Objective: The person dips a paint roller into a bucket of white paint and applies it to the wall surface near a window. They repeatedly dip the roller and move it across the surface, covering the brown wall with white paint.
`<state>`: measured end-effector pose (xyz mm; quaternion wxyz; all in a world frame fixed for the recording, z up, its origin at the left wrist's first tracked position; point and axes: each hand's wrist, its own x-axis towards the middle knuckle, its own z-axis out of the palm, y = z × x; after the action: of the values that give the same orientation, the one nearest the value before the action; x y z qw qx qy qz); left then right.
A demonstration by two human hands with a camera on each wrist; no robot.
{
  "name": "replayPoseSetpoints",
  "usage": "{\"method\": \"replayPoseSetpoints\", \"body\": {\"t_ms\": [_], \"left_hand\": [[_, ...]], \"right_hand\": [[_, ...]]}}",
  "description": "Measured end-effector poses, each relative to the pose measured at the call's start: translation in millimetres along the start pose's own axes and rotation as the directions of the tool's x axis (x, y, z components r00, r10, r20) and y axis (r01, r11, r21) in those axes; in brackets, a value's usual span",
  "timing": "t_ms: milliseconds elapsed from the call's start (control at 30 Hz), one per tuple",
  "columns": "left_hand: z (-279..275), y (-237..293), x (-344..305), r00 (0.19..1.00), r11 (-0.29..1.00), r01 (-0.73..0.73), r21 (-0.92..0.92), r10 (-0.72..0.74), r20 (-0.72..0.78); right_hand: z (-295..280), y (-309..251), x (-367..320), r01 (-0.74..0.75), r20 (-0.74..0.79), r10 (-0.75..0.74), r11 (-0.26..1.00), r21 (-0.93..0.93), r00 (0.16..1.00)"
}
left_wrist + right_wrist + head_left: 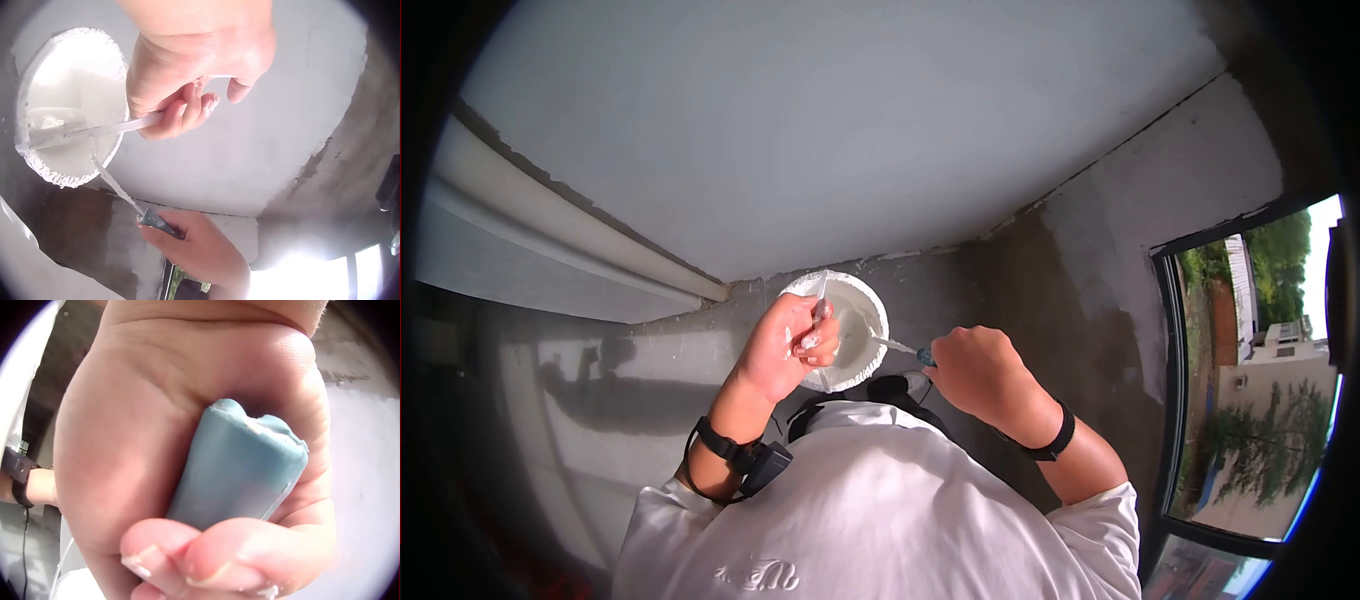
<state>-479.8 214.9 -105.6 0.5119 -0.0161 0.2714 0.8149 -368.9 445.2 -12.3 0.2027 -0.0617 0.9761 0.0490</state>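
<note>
A round white bucket with a ragged, crusted rim holds white paste. My left hand has its fingers curled round the bucket's pale handle strip, which crosses the mouth in the left wrist view. To the right of the bucket, my right hand grips the blue-green handle of a scraper. The scraper's thin blade is coated white and reaches over the rim, its tip at the paste. White smears mark fingertips of both hands.
A large pale wall rises beyond the bucket. A window stands at the right and a ledge at the left. Shoes show just below the bucket. Shadows fall on the floor at left.
</note>
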Motion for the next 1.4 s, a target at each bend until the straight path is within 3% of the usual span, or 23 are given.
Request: {"method": "replayPoseSetpoints", "body": {"t_ms": [167, 333, 500, 733, 800, 967, 1067, 1267, 1400], "left_hand": [[0.3, -0.1, 0.1, 1.0, 1.0, -0.011, 0.026, 0.011, 0.011], [-2.3, 2.3, 1.6, 0.999, 0.999, 0.005, 0.038, -0.007, 0.036], [-3.5, 5.1, 1.3, 0.999, 0.999, -0.007, 0.04, 0.005, 0.035], [6.6, 13.1, 0.5, 0.993, 0.997, 0.062, 0.039, -0.065, 0.101], [10.6, 15.1, 0.6, 0.986, 0.994, 0.086, 0.06, -0.093, 0.136], [22.3, 21.4, -3.4, 0.981, 0.99, 0.119, 0.071, -0.128, 0.144], [29.6, 20.4, -3.7, 0.983, 0.992, 0.119, 0.046, -0.124, 0.135], [65.8, 25.9, 5.1, 0.99, 0.991, 0.124, 0.059, -0.128, 0.063], [90.2, 20.6, 26.2, 0.991, 0.989, 0.134, 0.062, -0.135, 0.021]], "right_hand": [[30.7, -13.6, 16.2, -0.014, -0.026, 0.018, 0.989, 0.146, 0.999], [59.7, -19.6, 22.3, -0.022, -0.103, 0.034, 0.993, 0.116, 0.994], [32.6, -2.2, -14.8, -0.117, -0.034, 0.123, 0.983, 0.143, 0.992], [8.8, 0.7, -55.4, -0.211, -0.052, 0.232, 0.942, 0.262, 0.971], [13.9, -0.5, -60.8, -0.234, -0.03, 0.252, 0.931, 0.279, 0.967], [33.5, -8.7, -75.5, -0.239, -0.035, 0.311, 0.795, 0.557, 0.95], [51.9, -11.7, -82.2, -0.286, -0.01, 0.344, 0.796, 0.534, 0.939], [76.8, 4.1, -94.5, -0.168, -0.151, 0.358, 0.718, 0.676, 0.921], [93.3, 26.9, -101.0, -0.182, -0.151, 0.396, 0.685, 0.706, 0.906]]}}
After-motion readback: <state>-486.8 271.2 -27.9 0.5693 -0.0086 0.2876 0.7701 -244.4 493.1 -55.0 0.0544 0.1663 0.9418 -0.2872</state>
